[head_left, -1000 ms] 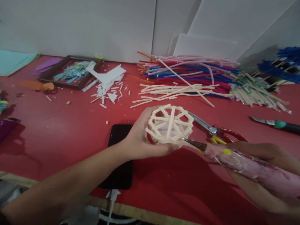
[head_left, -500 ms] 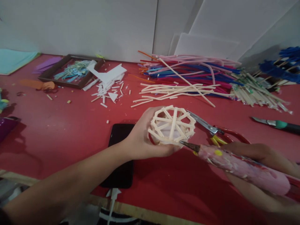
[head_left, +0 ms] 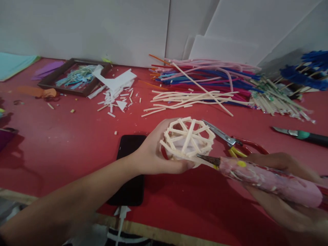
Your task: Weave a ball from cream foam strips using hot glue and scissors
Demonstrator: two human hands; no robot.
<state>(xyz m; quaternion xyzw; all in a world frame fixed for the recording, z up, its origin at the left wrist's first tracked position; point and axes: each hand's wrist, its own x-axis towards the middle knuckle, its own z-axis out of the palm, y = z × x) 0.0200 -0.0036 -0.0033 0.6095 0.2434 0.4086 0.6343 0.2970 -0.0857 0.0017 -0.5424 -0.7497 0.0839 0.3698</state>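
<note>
My left hand (head_left: 156, 153) is wrapped around the side of a small round cage of cream sticks (head_left: 189, 136), thumb along its near edge. Crossed sticks form spokes over its top, and something whitish shows inside. My right hand (head_left: 276, 191) grips a pink hot glue gun (head_left: 269, 182) smeared with dried residue. Its dark metal tip touches or nearly touches the cage's near right rim; which one, I cannot tell. A pale strip juts from the rim beneath the tip.
Scissors (head_left: 232, 140) lie just behind the glue gun, with a craft knife (head_left: 299, 133) farther right. A black phone (head_left: 130, 188) with a cable lies under my left forearm. Behind are cream sticks (head_left: 184, 99), coloured stems (head_left: 205, 73), white scraps (head_left: 115, 85) and a brown frame (head_left: 64, 89).
The cage has turned slightly in my left hand, and its near edge has tilted. The glue gun's tip stays by the rim. The whole view has shifted a little.
</note>
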